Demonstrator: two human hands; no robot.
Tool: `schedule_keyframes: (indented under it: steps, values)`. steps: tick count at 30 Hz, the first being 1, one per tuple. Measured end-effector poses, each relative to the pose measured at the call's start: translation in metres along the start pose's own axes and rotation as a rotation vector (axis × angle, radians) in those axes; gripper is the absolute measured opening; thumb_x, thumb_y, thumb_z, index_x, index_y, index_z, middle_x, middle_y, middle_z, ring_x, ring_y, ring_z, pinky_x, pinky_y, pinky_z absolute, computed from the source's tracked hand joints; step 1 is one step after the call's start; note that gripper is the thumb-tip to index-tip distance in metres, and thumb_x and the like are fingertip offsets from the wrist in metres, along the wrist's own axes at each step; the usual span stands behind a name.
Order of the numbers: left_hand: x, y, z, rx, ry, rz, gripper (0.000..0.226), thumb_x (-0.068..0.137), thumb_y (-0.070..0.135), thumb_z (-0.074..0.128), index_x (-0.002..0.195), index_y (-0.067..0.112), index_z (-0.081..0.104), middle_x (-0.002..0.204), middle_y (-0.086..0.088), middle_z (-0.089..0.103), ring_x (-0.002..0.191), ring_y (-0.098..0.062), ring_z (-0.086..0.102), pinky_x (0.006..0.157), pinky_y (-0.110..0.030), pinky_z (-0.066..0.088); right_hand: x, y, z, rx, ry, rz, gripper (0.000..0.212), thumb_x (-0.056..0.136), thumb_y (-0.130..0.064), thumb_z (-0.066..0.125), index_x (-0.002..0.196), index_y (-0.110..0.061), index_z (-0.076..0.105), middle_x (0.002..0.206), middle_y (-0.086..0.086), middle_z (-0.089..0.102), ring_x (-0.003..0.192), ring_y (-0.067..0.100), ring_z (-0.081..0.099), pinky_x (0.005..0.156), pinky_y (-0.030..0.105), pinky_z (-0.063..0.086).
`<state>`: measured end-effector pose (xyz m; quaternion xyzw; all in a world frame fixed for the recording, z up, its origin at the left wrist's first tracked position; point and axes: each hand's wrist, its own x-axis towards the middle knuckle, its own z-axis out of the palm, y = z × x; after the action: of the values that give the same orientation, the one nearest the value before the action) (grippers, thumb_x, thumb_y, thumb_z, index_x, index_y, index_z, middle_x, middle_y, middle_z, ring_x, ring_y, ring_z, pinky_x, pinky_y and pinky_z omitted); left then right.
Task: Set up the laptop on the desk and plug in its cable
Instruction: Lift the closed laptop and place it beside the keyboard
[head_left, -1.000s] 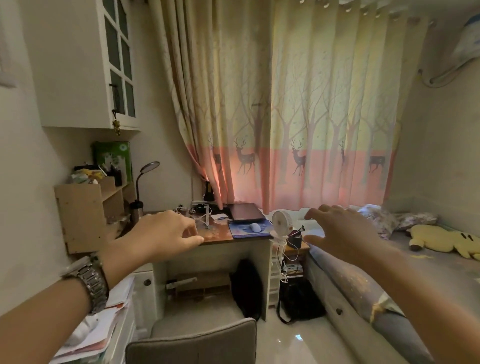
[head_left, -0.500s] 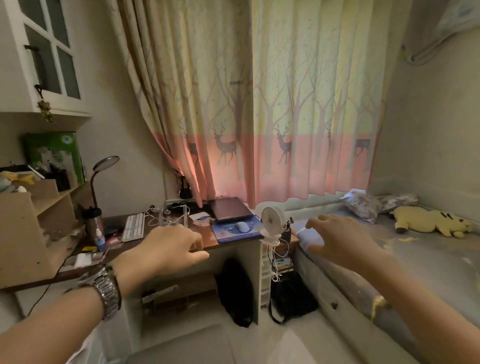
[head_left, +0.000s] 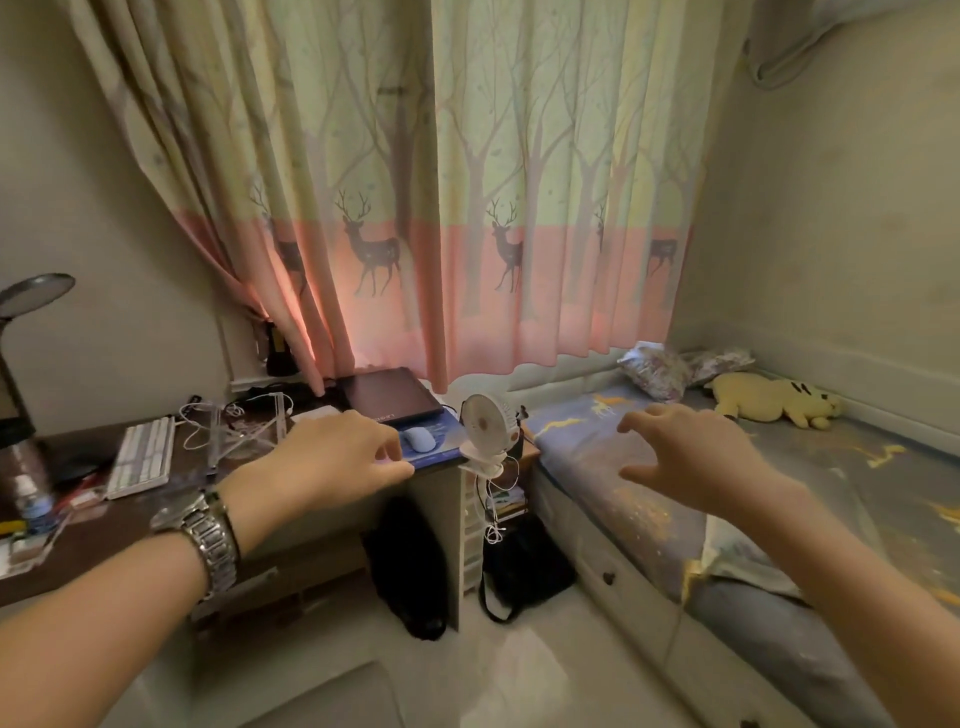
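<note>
Reaching forward at chest height, the person holds both bare hands out over a small bedroom corner. The left hand (head_left: 332, 457), with a metal wristwatch (head_left: 208, 535) on its wrist, hangs in front of the near edge of the brown surface (head_left: 104, 540), its fingers curled loosely inward and gripping nothing. The right hand (head_left: 691, 462) floats over the bed (head_left: 831, 499) with fingers spread apart, also empty. The laptop (head_left: 392, 396) lies closed and flat at the far right end of the surface, just under the hem of the deer-print curtain (head_left: 467, 208), well beyond the left hand. Just in front of the laptop a white mouse (head_left: 418, 439) sits on a blue mouse pad (head_left: 441, 453). To the left of the laptop lies a tangle of white cables (head_left: 234, 421) around a clear stand; which of them belongs to the laptop cannot be told. Farther left a white keyboard (head_left: 141, 457) lies at a slant, and a desk lamp (head_left: 31, 296) stands at the left edge of the view. A small white clip fan (head_left: 485, 426) is fixed at the right corner of the surface, between it and the bed. A yellow plush toy (head_left: 774, 400) lies at the far end of the bed near the wall. Two dark bags (head_left: 410, 566) rest on the floor below the surface.
</note>
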<state>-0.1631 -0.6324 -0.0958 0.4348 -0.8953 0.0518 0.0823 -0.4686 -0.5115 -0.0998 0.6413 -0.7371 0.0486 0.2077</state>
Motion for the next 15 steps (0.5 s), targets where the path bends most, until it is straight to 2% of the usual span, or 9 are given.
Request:
schedule_keyframes:
  steps: [6,10,15]
  values:
    - [0.061,0.012,0.026,0.002,-0.009,-0.067,0.036,0.083,0.059,0.047,0.099,0.034,0.066,0.100,0.011,0.067,0.088,-0.010,0.059,0.071,-0.029,0.045,0.064,0.040,0.044,0.055,0.000,-0.074,0.048,0.082,-0.052,0.055,0.124,-0.029,0.051,0.124,-0.003,0.060,0.106,0.024,0.059,0.077,0.034,0.047]
    - [0.112,0.024,0.044,0.012,-0.047,-0.170,0.034,0.083,0.059,0.047,0.099,0.035,0.065,0.102,0.007,0.064,0.089,-0.012,0.059,0.079,-0.035,0.051,0.115,0.083,0.082,0.067,-0.009,-0.136,0.045,0.084,-0.050,0.054,0.123,-0.027,0.052,0.125,-0.001,0.060,0.108,0.025,0.058,0.082,0.037,0.047]
    - [0.165,0.044,0.059,0.073,-0.079,-0.300,0.035,0.083,0.060,0.045,0.101,0.036,0.064,0.105,0.009,0.065,0.090,-0.012,0.059,0.074,-0.033,0.050,0.171,0.130,0.122,0.069,-0.067,-0.224,0.044,0.085,-0.045,0.055,0.124,-0.026,0.050,0.125,0.000,0.059,0.114,0.024,0.055,0.088,0.036,0.043]
